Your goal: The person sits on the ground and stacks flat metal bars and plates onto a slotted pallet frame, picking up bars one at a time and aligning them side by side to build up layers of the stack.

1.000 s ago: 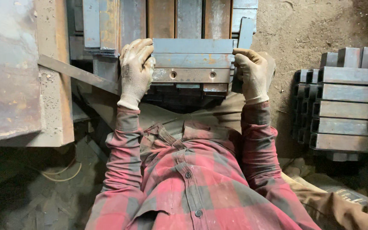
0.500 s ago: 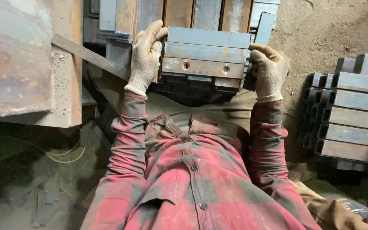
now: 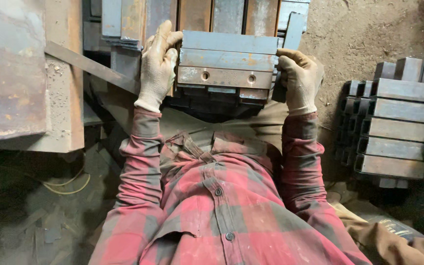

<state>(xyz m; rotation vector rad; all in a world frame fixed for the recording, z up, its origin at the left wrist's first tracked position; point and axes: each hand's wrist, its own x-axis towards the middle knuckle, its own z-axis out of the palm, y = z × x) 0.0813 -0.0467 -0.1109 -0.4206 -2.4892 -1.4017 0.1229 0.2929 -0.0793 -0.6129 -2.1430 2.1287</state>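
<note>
Both gloved hands, left (image 3: 158, 66) and right (image 3: 298, 81), grip a steel block (image 3: 227, 64) by its ends

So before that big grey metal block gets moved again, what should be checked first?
1. Left hand in its pale work glove grips the grey stepped metal block at its end: ok.
2. Right hand, gloved, grips the other end: ok.
3. Block level: ok, roughly.
4. Fingers under the block safe: cannot tell, hidden.
5. Stack of dark metal blocks on the dirt floor stands apart from the hands: ok.
</note>
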